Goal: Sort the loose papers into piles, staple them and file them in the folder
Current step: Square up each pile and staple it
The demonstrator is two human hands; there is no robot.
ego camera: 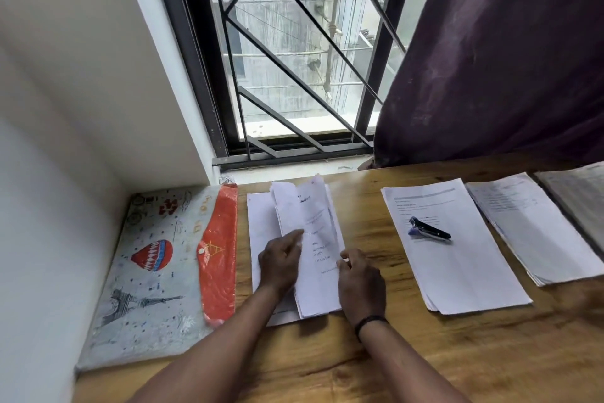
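A pile of white printed papers (313, 223) lies on the wooden table in front of me, its top sheets lifted and curling at the far end. My left hand (281, 258) rests on the left part of this pile, fingers stretched over the sheets. My right hand (359, 278) pinches the pile's right edge. A printed plastic folder (153, 272) with an orange flap lies at the left, against the wall. A second paper pile (464, 265) to the right carries a black and blue stapler (428, 230). A third pile (536, 226) lies further right.
A wooden table (392, 353) runs under a barred window (294, 59). A dark purple curtain (506, 59) hangs at the back right, touching the table. More papers or a book (581, 203) lie at the far right edge. A white wall closes the left side.
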